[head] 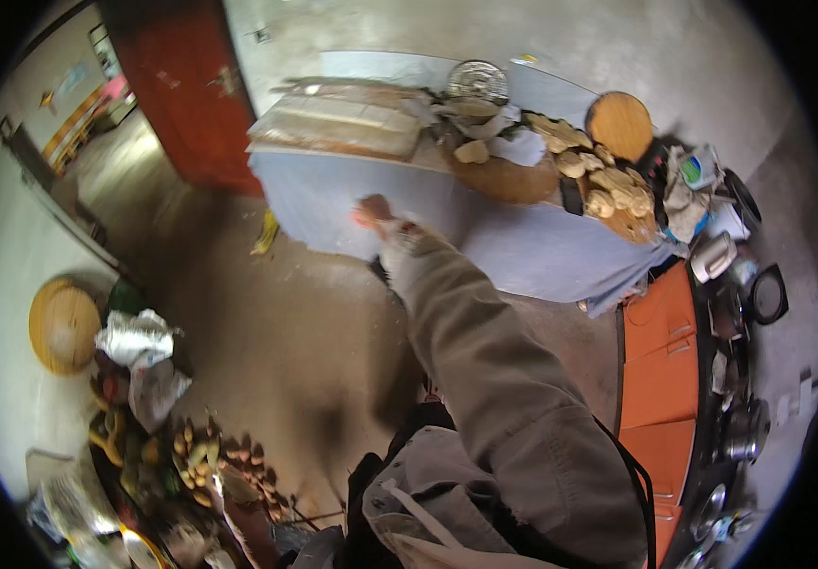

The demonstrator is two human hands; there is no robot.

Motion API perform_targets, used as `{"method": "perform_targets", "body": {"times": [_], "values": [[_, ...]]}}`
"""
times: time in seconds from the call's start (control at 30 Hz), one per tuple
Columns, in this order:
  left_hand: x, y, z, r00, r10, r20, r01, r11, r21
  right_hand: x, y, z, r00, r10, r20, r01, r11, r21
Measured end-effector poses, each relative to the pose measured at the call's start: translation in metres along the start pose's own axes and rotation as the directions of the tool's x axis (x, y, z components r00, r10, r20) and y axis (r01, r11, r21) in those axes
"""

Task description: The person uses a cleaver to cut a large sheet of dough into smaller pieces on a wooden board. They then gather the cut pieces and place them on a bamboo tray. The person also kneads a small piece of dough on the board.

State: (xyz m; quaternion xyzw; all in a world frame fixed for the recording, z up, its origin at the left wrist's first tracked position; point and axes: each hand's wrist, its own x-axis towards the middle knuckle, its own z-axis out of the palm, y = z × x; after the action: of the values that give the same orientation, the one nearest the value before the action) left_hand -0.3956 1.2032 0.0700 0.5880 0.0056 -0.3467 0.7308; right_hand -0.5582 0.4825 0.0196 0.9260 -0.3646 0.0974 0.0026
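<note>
My right arm, in a brown-grey sleeve (466, 313), stretches forward across the view. At its end my right hand (372, 211) appears in front of the blue-grey cloth (522, 245) that hangs down the side of a long table. The hand is blurred, so its fingers and anything in them cannot be made out. Several pale, lumpy pieces that look like dough or flatbread (615, 188) lie on the table's right part, partly on a round wooden board (636, 222). A pale slab under clear plastic (337, 124) covers the left part. My left hand is out of view.
A red door (174, 92) stands open at the upper left. Orange cabinets (660, 384) with a dark, cluttered counter line the right side. Potatoes or similar produce (199, 462), bags (137, 338) and a round woven basket (64, 326) lie along the left. A yellow peel-like scrap (265, 232) lies near the table.
</note>
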Motion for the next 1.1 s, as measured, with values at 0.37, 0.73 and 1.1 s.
{"method": "perform_targets", "body": {"times": [0.37, 0.73, 1.1], "values": [[0.127, -0.100, 0.422, 0.748, -0.321, 0.581, 0.400, 0.917, -0.007, -0.288, 0.334, 0.003, 0.294, 0.800, 0.523, 0.017, -0.551, 0.834], [0.177, -0.174, 0.699, 0.497, -0.541, 0.679, 0.445, 0.830, 0.336, -0.274, 0.377, 0.006, 0.460, 0.683, 0.568, 0.218, -0.707, 0.673], [0.365, -0.136, 0.881, 0.691, -0.165, 0.704, -0.300, 0.820, 0.487, -0.279, 0.409, -0.018, 0.202, 0.617, 0.761, -0.094, -0.761, 0.642]]}}
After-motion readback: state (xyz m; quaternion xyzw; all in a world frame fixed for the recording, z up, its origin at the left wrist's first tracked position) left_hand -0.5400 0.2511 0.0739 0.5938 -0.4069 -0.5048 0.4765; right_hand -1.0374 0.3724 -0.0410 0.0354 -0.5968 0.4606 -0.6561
